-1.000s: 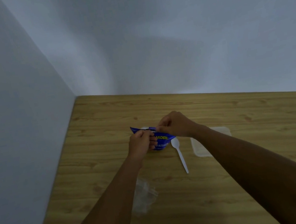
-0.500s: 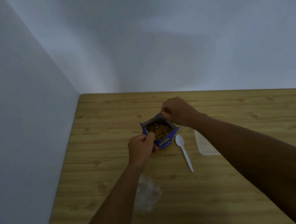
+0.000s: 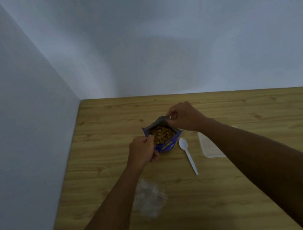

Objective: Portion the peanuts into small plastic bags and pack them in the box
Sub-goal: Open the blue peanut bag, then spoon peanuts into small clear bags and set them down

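A blue peanut packet stands on the wooden table, its mouth pulled wide so the brown peanuts inside show. My left hand pinches the near rim of the packet. My right hand grips the far rim, holding the silver inner side up. A small heap of clear plastic bags lies nearer to me, partly under my left forearm. A white plastic spoon rests just right of the packet. A clear plastic box lies further right, partly hidden by my right forearm.
The table sits in a corner, with a white wall along its left side and another along its far edge. Bare wood stretches behind the packet and across the right half of the table.
The packet was closed a second ago; my hands have pulled its two rims apart, the right hand moving away from me, and the peanuts now show.
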